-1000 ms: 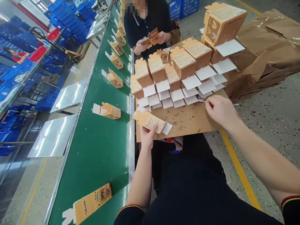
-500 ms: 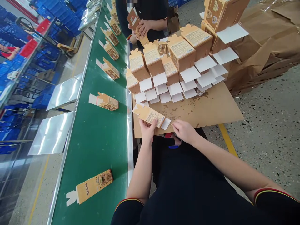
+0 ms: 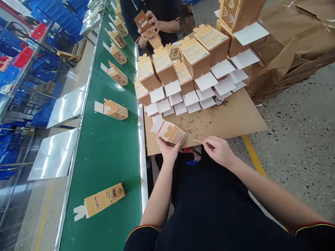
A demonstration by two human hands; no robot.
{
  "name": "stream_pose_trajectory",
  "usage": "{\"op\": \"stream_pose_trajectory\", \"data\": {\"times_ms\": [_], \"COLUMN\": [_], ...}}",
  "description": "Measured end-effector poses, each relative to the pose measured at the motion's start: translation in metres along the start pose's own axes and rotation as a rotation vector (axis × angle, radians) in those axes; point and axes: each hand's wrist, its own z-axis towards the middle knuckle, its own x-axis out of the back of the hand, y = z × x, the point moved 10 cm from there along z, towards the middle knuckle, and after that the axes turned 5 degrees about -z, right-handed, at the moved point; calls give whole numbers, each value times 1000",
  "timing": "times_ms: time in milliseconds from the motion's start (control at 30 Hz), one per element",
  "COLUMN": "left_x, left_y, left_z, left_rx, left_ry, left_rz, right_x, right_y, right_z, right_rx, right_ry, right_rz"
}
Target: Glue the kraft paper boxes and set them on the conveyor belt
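Note:
My left hand (image 3: 168,148) grips a small tan carton (image 3: 174,134) near the table's left front corner. The carton is tilted, with its white flap and red stripe toward the upper left. A short way to the right, my right hand (image 3: 216,150) pinches a thin pale stick (image 3: 198,141) between thumb and fingertips. The stick points left toward the carton, apart from it. Beyond both hands, rows of stacked cartons (image 3: 195,54) stand with white flaps sticking out toward me. Beside the flaps lies a small clear dish (image 3: 220,101), its contents too small to make out.
A brown board (image 3: 235,115) covers the table. On my left runs a green conveyor belt (image 3: 110,167) with a metal edge, carrying a line of cartons (image 3: 116,109). Across the table a co-worker (image 3: 167,26) handles a carton. Brown wrapping paper (image 3: 285,52) covers a stack at right.
My right hand came in from the dish to the carton's bottom end, then drew slightly right with the stick. My left hand has turned the carton, bringing its striped flap into view.

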Motion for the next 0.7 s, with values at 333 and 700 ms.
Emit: {"op": "stream_pose_trajectory", "data": {"times_ms": [333, 700], "left_x": [-2, 118], "left_y": [-3, 20], "left_z": [-11, 47], "left_rx": [70, -75], "left_ry": [44, 411], "left_rz": [108, -8], "right_x": [24, 49], "right_y": [5, 16], "right_z": [-22, -23], "right_rx": [-156, -171], "right_ry": [40, 131], "right_rz": [22, 11]}}
